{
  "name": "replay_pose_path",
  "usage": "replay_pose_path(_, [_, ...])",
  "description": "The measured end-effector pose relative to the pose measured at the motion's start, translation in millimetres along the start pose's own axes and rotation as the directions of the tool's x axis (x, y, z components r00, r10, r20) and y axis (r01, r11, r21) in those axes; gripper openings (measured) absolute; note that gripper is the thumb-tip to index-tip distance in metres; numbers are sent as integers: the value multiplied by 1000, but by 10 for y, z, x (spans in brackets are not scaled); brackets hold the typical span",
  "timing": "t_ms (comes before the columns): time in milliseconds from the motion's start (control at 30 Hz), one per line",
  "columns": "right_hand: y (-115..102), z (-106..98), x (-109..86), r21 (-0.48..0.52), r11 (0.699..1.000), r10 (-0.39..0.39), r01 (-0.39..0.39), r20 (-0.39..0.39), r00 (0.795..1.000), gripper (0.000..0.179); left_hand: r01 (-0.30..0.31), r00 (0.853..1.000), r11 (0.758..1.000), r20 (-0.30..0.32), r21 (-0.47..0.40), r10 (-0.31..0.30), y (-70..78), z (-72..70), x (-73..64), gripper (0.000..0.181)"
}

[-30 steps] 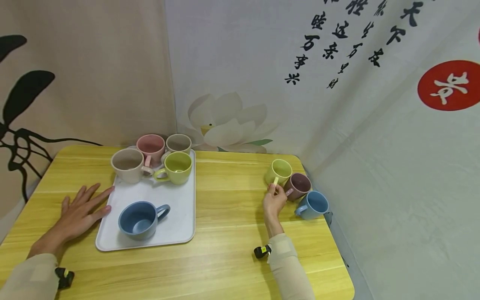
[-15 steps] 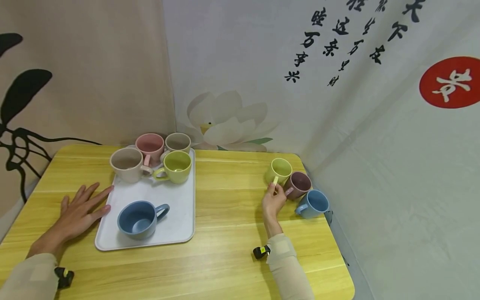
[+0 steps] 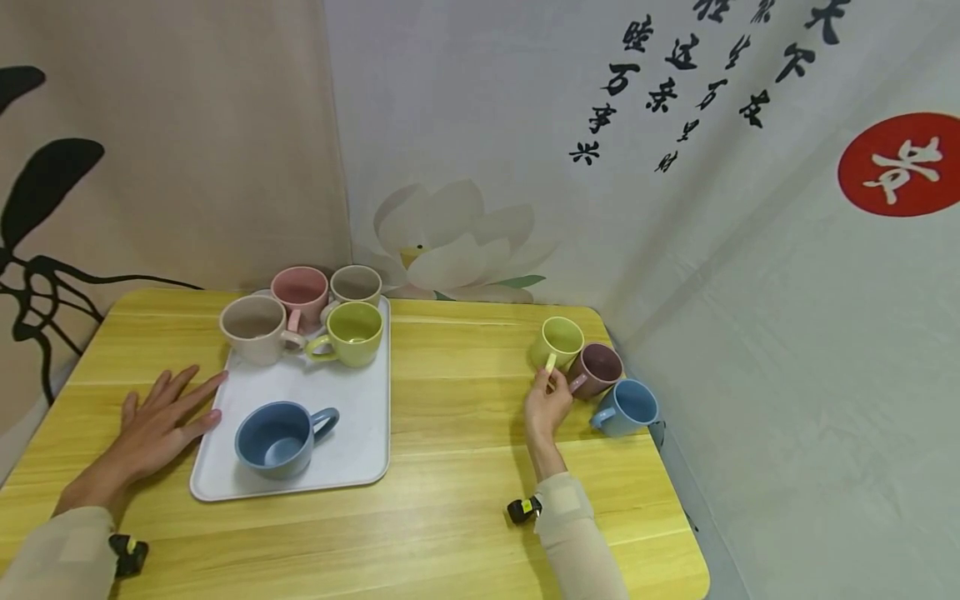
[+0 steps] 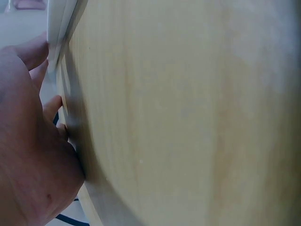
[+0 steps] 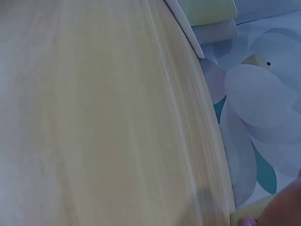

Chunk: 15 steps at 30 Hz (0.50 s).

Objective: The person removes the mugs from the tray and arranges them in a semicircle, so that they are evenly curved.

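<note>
My right hand (image 3: 547, 406) pinches the handle of a yellow-green mug (image 3: 562, 336), which stands upright at the table's far right. Beside that mug are a purple mug (image 3: 598, 372) and a light blue mug (image 3: 627, 410). My left hand (image 3: 161, 425) lies with spread fingers at the left edge of a white tray (image 3: 352, 433); thumb and forefinger touch its rim. In the left wrist view, fingertips meet the tray's side (image 4: 57, 28). Only a bit of the right hand (image 5: 286, 209) and a sliver of the yellow-green mug (image 5: 247, 213) show in the right wrist view.
On the tray, a wide blue mug (image 3: 276, 440) stands near the front. Toward its back are a beige mug (image 3: 257, 333), a pink mug (image 3: 302, 292), a grey mug (image 3: 357, 287) and a green mug (image 3: 357, 337). A printed curtain (image 3: 480, 125) hangs behind the wooden table (image 3: 450, 500).
</note>
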State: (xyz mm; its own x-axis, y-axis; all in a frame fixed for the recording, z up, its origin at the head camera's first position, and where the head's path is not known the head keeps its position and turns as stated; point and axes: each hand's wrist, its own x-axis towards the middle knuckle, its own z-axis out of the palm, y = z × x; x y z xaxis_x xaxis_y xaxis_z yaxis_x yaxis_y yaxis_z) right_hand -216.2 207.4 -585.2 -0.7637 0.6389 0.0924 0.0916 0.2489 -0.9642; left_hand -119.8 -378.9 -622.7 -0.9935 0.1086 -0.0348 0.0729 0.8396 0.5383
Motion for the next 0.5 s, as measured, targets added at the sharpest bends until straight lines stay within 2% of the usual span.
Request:
replay_pose_path(267, [2, -52, -24, -26, 999, -30, 30, 19, 999, 28, 6, 1000, 1000, 11, -8, -6, -4, -15, 9, 73])
replay_pose_path(500, [-48, -156, -191, -46, 997, -53, 59, 113, 992, 52, -2, 1000, 1000, 6, -6, 2, -6, -2, 5, 73])
